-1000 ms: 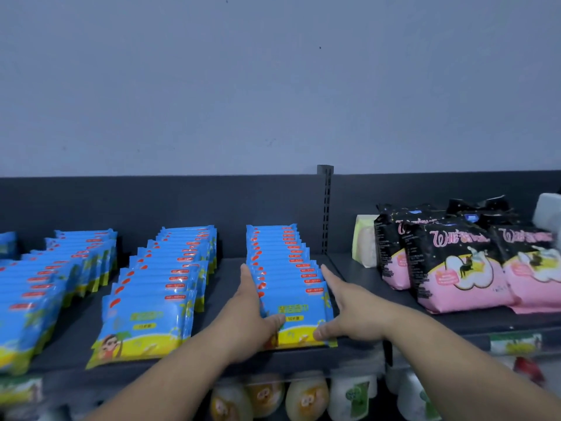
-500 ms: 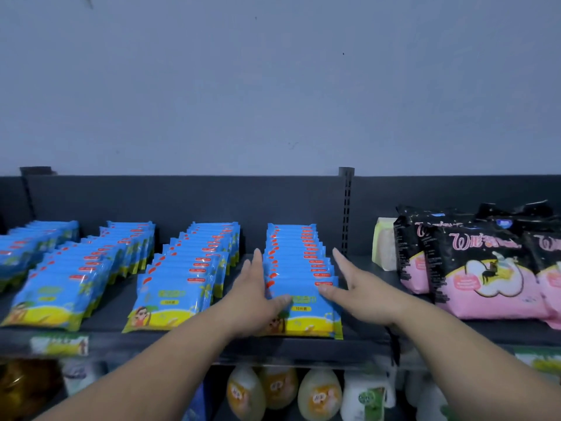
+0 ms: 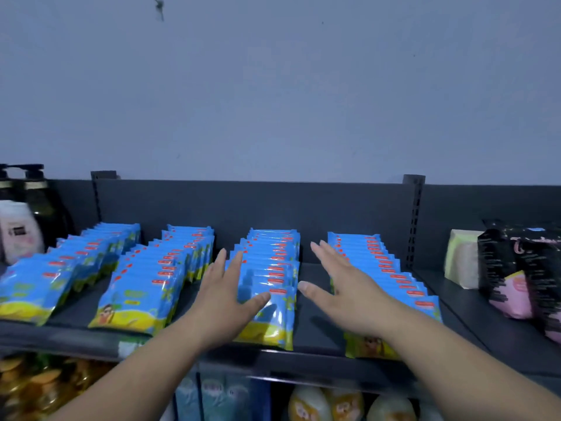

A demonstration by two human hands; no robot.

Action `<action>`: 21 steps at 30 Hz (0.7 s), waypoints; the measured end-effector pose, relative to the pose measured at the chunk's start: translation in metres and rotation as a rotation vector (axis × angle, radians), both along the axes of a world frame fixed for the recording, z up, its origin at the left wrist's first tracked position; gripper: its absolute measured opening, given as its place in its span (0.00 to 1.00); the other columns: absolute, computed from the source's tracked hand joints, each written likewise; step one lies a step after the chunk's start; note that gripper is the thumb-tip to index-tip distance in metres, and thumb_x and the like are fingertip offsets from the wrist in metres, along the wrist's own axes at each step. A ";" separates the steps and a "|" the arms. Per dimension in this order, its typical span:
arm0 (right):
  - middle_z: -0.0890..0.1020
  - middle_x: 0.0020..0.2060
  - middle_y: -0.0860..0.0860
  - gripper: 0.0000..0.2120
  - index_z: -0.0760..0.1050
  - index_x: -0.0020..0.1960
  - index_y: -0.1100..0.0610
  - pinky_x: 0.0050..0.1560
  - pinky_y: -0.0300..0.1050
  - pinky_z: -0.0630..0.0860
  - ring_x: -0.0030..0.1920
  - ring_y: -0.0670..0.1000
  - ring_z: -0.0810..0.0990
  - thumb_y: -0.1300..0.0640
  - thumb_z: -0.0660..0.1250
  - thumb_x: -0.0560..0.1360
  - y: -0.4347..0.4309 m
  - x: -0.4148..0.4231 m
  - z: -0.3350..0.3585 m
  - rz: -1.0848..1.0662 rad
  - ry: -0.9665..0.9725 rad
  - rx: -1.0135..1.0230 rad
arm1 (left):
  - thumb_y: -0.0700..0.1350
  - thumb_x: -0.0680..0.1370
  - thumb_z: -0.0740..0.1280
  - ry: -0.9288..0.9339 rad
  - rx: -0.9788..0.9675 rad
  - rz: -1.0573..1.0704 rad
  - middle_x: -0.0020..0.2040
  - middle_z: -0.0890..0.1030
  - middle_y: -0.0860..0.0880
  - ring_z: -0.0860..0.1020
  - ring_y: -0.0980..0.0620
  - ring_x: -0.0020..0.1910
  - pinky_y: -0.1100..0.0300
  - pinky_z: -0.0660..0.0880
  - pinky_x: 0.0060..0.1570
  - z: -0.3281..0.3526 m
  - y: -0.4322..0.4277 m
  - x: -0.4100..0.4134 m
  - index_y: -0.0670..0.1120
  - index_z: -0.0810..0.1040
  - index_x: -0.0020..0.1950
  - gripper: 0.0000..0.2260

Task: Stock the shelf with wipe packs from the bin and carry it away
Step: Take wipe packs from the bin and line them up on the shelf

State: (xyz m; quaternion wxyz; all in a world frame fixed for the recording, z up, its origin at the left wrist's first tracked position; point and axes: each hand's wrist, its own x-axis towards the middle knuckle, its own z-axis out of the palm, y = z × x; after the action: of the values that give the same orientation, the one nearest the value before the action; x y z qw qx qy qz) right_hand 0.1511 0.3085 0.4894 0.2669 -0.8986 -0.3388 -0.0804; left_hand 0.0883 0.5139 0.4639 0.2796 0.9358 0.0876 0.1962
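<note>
the shelf (image 3: 312, 338) holds four leaning rows of wipe packs (image 3: 145, 287) (bin out of view). the left hand (image 3: 224, 296) lies straight-fingered against the third row (image 3: 270, 268), thumb across it. the right hand (image 3: 346, 293), fingers splayed, is just beside. a lopsided squeeze could tip front packs off the edge.

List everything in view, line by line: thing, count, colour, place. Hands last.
Wipe pack rows: four, blue with yellow fronts, on the top shelf.
Shelf: one, dark grey, across the middle.
Black-and-pink packs: at least two, shelf's right end.
Pale green pack: one, left of those.
Pump bottles: two, dark, far left.
White pack: one, blurred, below the bottles.
Round bottles: several, yellowish, lower shelf, right.
Blue packs: several, lower shelf, centre.
Left hand: open, flat against the third row's left side, thumb on its front pack.
Right hand: open, fingers spread, over the fourth row; contact unclear.
</note>
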 end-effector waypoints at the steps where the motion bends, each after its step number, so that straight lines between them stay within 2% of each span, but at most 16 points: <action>1: 0.45 0.77 0.41 0.35 0.44 0.78 0.45 0.70 0.34 0.46 0.76 0.40 0.46 0.41 0.59 0.78 0.014 0.000 -0.001 -0.001 0.016 0.023 | 0.60 0.74 0.66 0.000 -0.028 -0.009 0.78 0.40 0.52 0.40 0.53 0.77 0.56 0.46 0.75 -0.002 0.013 0.002 0.54 0.43 0.78 0.42; 4: 0.50 0.77 0.41 0.33 0.47 0.78 0.44 0.68 0.33 0.50 0.76 0.40 0.50 0.44 0.60 0.79 0.048 0.002 -0.009 -0.036 0.096 0.092 | 0.59 0.75 0.67 0.033 -0.095 -0.060 0.79 0.44 0.53 0.41 0.57 0.77 0.59 0.46 0.74 -0.005 0.043 0.006 0.50 0.43 0.78 0.42; 6: 0.57 0.74 0.36 0.30 0.50 0.76 0.43 0.69 0.31 0.57 0.73 0.37 0.58 0.44 0.60 0.79 0.062 0.005 -0.017 -0.094 0.178 0.126 | 0.57 0.75 0.68 0.077 -0.155 -0.125 0.78 0.48 0.54 0.45 0.56 0.77 0.60 0.49 0.74 -0.006 0.056 0.009 0.48 0.44 0.78 0.43; 7: 0.63 0.68 0.31 0.26 0.53 0.73 0.41 0.63 0.25 0.62 0.66 0.33 0.65 0.45 0.59 0.80 0.066 0.005 -0.020 -0.118 0.218 0.143 | 0.57 0.75 0.68 0.110 -0.188 -0.152 0.78 0.52 0.54 0.50 0.56 0.77 0.60 0.52 0.74 -0.007 0.061 0.011 0.48 0.46 0.78 0.42; 8: 0.65 0.58 0.26 0.21 0.54 0.69 0.38 0.52 0.19 0.64 0.55 0.28 0.69 0.46 0.59 0.80 0.070 0.005 -0.023 -0.144 0.251 0.144 | 0.56 0.74 0.69 0.120 -0.222 -0.186 0.76 0.57 0.55 0.57 0.56 0.75 0.62 0.57 0.71 -0.007 0.065 0.012 0.50 0.50 0.77 0.39; 9: 0.65 0.51 0.25 0.18 0.54 0.65 0.36 0.44 0.19 0.65 0.47 0.28 0.70 0.46 0.58 0.80 0.075 0.004 -0.022 -0.172 0.282 0.148 | 0.54 0.74 0.70 0.142 -0.255 -0.221 0.70 0.64 0.57 0.64 0.58 0.69 0.65 0.62 0.66 -0.010 0.069 0.016 0.55 0.56 0.73 0.32; 10: 0.68 0.50 0.27 0.17 0.54 0.65 0.35 0.40 0.22 0.66 0.44 0.31 0.71 0.46 0.57 0.80 0.079 0.003 -0.023 -0.195 0.296 0.149 | 0.53 0.74 0.71 0.154 -0.289 -0.263 0.63 0.67 0.60 0.69 0.61 0.62 0.67 0.66 0.60 -0.009 0.072 0.019 0.60 0.61 0.63 0.24; 12: 0.73 0.57 0.35 0.21 0.55 0.71 0.38 0.39 0.23 0.66 0.46 0.37 0.72 0.45 0.57 0.80 0.085 0.003 -0.025 -0.233 0.308 0.164 | 0.53 0.72 0.73 0.144 -0.350 -0.346 0.59 0.72 0.60 0.75 0.64 0.54 0.66 0.73 0.56 -0.013 0.077 0.029 0.62 0.65 0.58 0.21; 15: 0.73 0.58 0.38 0.20 0.56 0.71 0.39 0.40 0.22 0.66 0.44 0.34 0.72 0.46 0.57 0.81 0.097 0.001 -0.028 -0.259 0.356 0.216 | 0.52 0.71 0.74 0.121 -0.439 -0.437 0.62 0.74 0.55 0.79 0.63 0.52 0.70 0.77 0.47 -0.021 0.075 0.041 0.57 0.65 0.65 0.26; 16: 0.72 0.55 0.37 0.21 0.56 0.72 0.41 0.41 0.24 0.66 0.44 0.33 0.72 0.46 0.57 0.81 0.099 0.000 -0.029 -0.262 0.370 0.230 | 0.53 0.71 0.73 0.109 -0.451 -0.452 0.62 0.74 0.55 0.79 0.63 0.52 0.70 0.77 0.47 -0.024 0.073 0.043 0.57 0.63 0.67 0.29; 18: 0.71 0.47 0.32 0.20 0.58 0.72 0.41 0.42 0.24 0.67 0.44 0.32 0.72 0.47 0.57 0.81 0.100 0.000 -0.031 -0.276 0.380 0.243 | 0.57 0.68 0.72 0.108 -0.452 -0.473 0.64 0.72 0.56 0.77 0.61 0.56 0.64 0.77 0.54 -0.029 0.070 0.044 0.58 0.56 0.73 0.38; 19: 0.70 0.45 0.29 0.15 0.60 0.67 0.38 0.42 0.23 0.67 0.42 0.31 0.72 0.48 0.57 0.81 0.101 -0.001 -0.030 -0.280 0.379 0.234 | 0.59 0.66 0.71 0.116 -0.450 -0.480 0.65 0.72 0.56 0.77 0.59 0.58 0.61 0.76 0.58 -0.031 0.070 0.044 0.60 0.53 0.74 0.42; 21: 0.68 0.43 0.27 0.07 0.61 0.54 0.36 0.43 0.20 0.67 0.42 0.30 0.71 0.48 0.57 0.81 0.102 -0.001 -0.029 -0.293 0.407 0.220 | 0.60 0.65 0.70 0.127 -0.461 -0.480 0.65 0.72 0.57 0.76 0.58 0.60 0.59 0.75 0.59 -0.032 0.071 0.044 0.60 0.51 0.75 0.43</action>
State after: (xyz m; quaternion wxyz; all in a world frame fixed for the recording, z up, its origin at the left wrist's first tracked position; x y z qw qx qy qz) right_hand 0.1505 0.4106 0.4606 0.4111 -0.9013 -0.1339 0.0275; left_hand 0.1323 0.5853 0.4315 0.5160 0.8522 -0.0758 0.0414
